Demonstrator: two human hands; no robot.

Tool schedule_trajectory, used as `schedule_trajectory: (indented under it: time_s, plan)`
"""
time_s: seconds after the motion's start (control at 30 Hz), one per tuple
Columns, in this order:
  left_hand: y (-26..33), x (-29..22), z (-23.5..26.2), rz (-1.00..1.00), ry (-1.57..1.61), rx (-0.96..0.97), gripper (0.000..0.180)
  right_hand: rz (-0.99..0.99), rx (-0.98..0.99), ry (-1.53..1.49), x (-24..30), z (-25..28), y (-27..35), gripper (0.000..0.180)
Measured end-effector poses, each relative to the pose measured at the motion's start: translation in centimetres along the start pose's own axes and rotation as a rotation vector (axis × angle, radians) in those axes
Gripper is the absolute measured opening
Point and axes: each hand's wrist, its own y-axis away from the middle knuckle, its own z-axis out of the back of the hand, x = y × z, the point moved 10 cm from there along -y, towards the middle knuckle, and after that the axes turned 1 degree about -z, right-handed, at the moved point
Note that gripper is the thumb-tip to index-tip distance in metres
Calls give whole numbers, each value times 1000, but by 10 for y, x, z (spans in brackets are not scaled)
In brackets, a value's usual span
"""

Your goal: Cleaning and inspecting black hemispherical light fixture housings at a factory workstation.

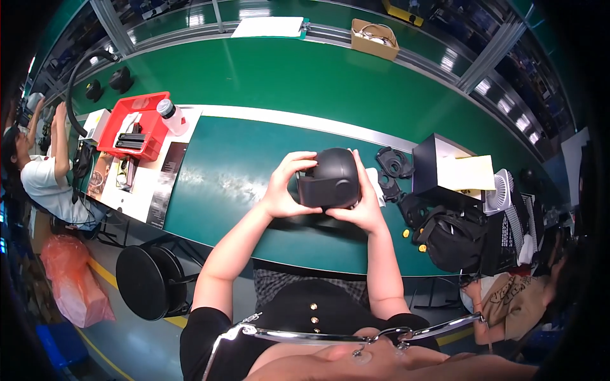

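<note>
Both hands hold a black rounded plastic housing [337,174] above the green tabletop. It has a domed top, a band across its front and a round disc at its lower side; its exact kind I cannot make out. My left hand [283,190] grips its left side, fingers at the upper edge and thumb at the bottom. My right hand [365,206] wraps its right side, thumb under the lower edge. Just right of that hand lies something white [376,184], partly hidden. Black moulded parts [395,163] lie beyond it.
Right: a black open box [432,168], a black backpack [454,238], a white fan [500,190] and small yellow pieces [422,248]. Left: a red bin [117,117], a bottle [170,114], a black stool [143,282] and a person [51,184]. Another person [515,305] sits right.
</note>
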Motion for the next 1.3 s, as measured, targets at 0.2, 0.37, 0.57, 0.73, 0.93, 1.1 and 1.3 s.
schedule_trajectory:
  time_s: [0.2, 0.37, 0.57, 0.73, 0.93, 1.1, 1.3]
  plan:
    - [8, 25, 14, 131, 156, -150, 74, 113, -121, 96, 12, -9, -9, 105]
    - [25, 64, 26, 370, 53, -355, 105, 150, -140, 278, 14, 8, -57, 91]
    - [23, 53, 42, 239, -363, -458, 58, 50, -360, 967, -4, 67, -173, 84]
    - [20, 45, 39, 153, -391, -426, 57, -221, -169, 1220, -70, 82, -218, 84]
    - [20, 47, 46, 158, -376, -447, 56, -109, -69, 1223, -57, 62, -208, 80]
    - [16, 41, 43, 138, -395, -435, 50, 170, 35, 849, -15, 13, -113, 36]
    - [14, 37, 25, 109, -369, -358, 30, -37, 50, 853, -17, 26, -11, 23]
